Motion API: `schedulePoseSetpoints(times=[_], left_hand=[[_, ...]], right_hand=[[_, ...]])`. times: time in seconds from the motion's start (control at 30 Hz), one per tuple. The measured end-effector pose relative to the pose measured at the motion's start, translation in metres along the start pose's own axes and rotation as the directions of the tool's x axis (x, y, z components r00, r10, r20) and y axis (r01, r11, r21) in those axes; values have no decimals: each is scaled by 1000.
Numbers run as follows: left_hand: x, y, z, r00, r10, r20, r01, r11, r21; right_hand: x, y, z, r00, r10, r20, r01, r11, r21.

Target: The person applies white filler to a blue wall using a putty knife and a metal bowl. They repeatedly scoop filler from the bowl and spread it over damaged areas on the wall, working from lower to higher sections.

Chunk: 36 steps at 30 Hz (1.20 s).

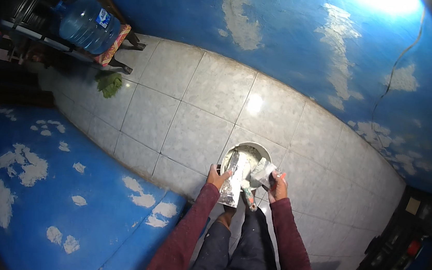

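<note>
Down at the lower edge, dark trousers and two maroon sleeves lead up to the hands. Left hand (216, 178) has its grip closed round the near end of a flat, putty-smeared plastering trowel (234, 180), whose blade slants up over the bucket. Right hand (277, 187) has its grip shut on the handle of a smaller putty knife (264, 171), its pale, caked blade pointing left toward the trowel; the two blades sit just beside each other, though I cannot tell if they touch. Right under them, a round white bucket (264, 149) of grey-white filler stands on the tiled floor (192, 112). Blue walls (40, 180) patched with white filler rise on both sides. Far off at upper left, a big blue water bottle (87, 23) lies on a stool, a green rag (109, 83) on the floor near it.
</note>
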<state>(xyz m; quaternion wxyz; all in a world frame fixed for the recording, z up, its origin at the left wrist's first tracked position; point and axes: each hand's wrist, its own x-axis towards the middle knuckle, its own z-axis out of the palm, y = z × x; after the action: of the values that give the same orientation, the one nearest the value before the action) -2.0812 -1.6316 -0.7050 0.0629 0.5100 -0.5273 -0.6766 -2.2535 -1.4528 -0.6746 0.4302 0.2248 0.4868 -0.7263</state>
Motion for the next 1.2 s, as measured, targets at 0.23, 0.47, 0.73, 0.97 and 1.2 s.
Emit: schedulePoseSetpoints(times=[0.23,0.47,0.73,0.97,1.2], left_hand=[[116,65,13,996,-84,41,83,996,15],[258,63,27,997,-67,41,58,980,192],[435,-15,36,994,-78,82,59,974,218],[539,-55,56,976,-64,210,-16,933,360],[583,-85,34,948,39,317,-168,906,389]], right_hand=[[110,-48,65,999,4,-41,-6,999,-47],[238,-61,95,998,58,-34,-60,995,-79],[408,-25,88,996,69,-62,-80,978,-194],[505,23,53,990,-5,-141,-30,970,-240],[545,50,39,973,-203,-110,191,975,-112]])
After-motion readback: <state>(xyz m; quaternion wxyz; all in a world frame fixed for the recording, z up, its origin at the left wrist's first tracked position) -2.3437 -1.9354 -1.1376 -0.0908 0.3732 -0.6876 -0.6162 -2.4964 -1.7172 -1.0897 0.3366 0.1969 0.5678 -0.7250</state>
